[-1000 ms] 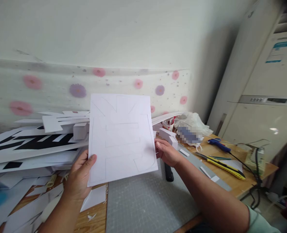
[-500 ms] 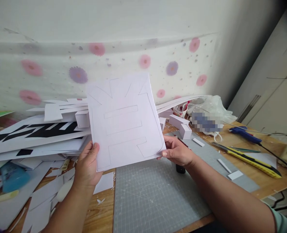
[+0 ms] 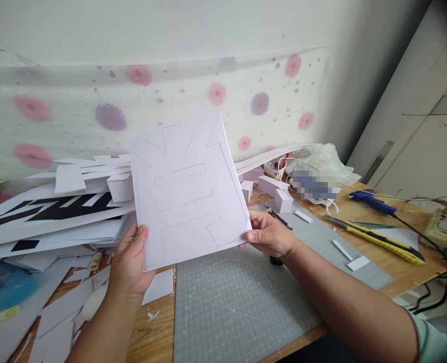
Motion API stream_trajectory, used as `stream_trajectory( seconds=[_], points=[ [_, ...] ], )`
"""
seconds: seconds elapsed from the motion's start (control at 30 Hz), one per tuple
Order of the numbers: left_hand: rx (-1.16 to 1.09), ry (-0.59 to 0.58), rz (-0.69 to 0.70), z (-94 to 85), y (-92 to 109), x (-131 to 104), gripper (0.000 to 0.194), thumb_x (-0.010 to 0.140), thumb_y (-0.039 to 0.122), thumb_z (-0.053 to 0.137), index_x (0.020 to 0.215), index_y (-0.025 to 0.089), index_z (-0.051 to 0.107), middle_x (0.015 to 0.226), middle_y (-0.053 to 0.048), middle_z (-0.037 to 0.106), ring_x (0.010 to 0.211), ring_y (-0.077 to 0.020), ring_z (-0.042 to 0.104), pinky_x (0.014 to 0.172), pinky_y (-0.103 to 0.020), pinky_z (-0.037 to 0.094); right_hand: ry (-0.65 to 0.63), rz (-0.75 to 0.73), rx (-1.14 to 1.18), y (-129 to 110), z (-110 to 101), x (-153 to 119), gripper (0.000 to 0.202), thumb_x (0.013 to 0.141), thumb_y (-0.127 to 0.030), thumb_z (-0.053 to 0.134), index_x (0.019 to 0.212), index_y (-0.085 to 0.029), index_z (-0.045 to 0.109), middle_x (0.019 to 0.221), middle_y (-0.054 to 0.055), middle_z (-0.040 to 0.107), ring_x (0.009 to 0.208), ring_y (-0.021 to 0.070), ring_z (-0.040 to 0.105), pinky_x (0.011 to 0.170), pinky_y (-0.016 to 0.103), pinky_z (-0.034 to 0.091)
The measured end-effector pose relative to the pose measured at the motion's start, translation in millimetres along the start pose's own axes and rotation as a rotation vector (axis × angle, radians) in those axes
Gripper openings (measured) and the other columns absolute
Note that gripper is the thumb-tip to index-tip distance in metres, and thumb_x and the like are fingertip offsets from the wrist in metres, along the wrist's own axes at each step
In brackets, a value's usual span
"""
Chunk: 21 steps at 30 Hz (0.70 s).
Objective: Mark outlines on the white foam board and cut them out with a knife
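Between my two hands a white sheet of foam board (image 3: 185, 196) is held up, tilted, with thin pencil outlines of a character drawn on it. My left hand (image 3: 130, 257) grips its lower left edge, thumb on the front face. At the lower right corner my right hand (image 3: 268, 234) pinches it, thumb in front and fingers behind. Below the board lies a grey cutting mat (image 3: 242, 307) with a white grid. A dark pencil (image 3: 281, 220) and a small black object (image 3: 275, 260) show just beyond my right hand, partly hidden.
At right lie a yellow utility knife (image 3: 385, 241), a blue glue gun (image 3: 372, 200) with its cord, and white offcuts (image 3: 358, 263). Small white boxes (image 3: 283, 200) stand behind the mat. Stacked sheets with black shapes (image 3: 72, 206), scraps and a blue translucent object (image 3: 11, 285) crowd the left.
The view has shifted slightly, so the board and both hands appear a little further left. My grip on the board is the same. More of the pencil shows beside my right hand.
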State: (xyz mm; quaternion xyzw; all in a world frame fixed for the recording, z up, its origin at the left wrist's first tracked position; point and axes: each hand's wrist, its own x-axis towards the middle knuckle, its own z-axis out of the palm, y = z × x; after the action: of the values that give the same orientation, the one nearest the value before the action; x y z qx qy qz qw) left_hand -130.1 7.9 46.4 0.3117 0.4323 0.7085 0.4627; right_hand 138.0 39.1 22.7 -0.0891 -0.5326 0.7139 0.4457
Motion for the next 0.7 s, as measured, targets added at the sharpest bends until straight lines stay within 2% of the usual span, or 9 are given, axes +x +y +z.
stream_trajectory(
  seconds=[0.27, 0.47, 0.7],
  points=[
    [-0.019, -0.017, -0.023, -0.8, -0.5, -2.3, 0.033, 0.074, 0.030, 0.075, 0.105, 0.023, 0.068, 0.098, 0.000, 0.072, 0.086, -0.0180, 0.066, 0.068, -0.025, 0.059, 0.011, 0.040, 0.085, 3.2, 0.7, 0.1, 0.036, 0.062, -0.033, 0.085, 0.089, -0.014, 0.072, 0.072, 0.001, 0.070, 0.060, 0.0102, 0.066, 0.058, 0.020, 0.057],
    [-0.018, -0.028, -0.001, 1.1, -2.4, -3.1, 0.030, 0.073, 0.031, 0.075, 0.102, 0.024, 0.069, 0.100, 0.001, 0.071, 0.093, -0.0201, 0.065, 0.070, -0.026, 0.058, 0.031, 0.054, 0.075, 3.8, 0.1, -0.3, 0.032, 0.061, -0.033, 0.086, 0.081, -0.014, 0.071, 0.068, 0.000, 0.069, 0.057, 0.0104, 0.066, 0.057, 0.021, 0.057],
    [0.014, 0.006, -0.004, 3.0, -0.4, -6.5, 0.025, 0.073, 0.031, 0.072, 0.097, 0.022, 0.070, 0.099, -0.002, 0.072, 0.100, -0.0272, 0.064, 0.065, -0.030, 0.059, 0.056, 0.040, 0.089, 5.5, 2.4, -0.2, 0.029, 0.061, -0.028, 0.085, 0.083, -0.016, 0.069, 0.065, -0.003, 0.067, 0.054, 0.0086, 0.064, 0.055, 0.019, 0.056]
  ],
)
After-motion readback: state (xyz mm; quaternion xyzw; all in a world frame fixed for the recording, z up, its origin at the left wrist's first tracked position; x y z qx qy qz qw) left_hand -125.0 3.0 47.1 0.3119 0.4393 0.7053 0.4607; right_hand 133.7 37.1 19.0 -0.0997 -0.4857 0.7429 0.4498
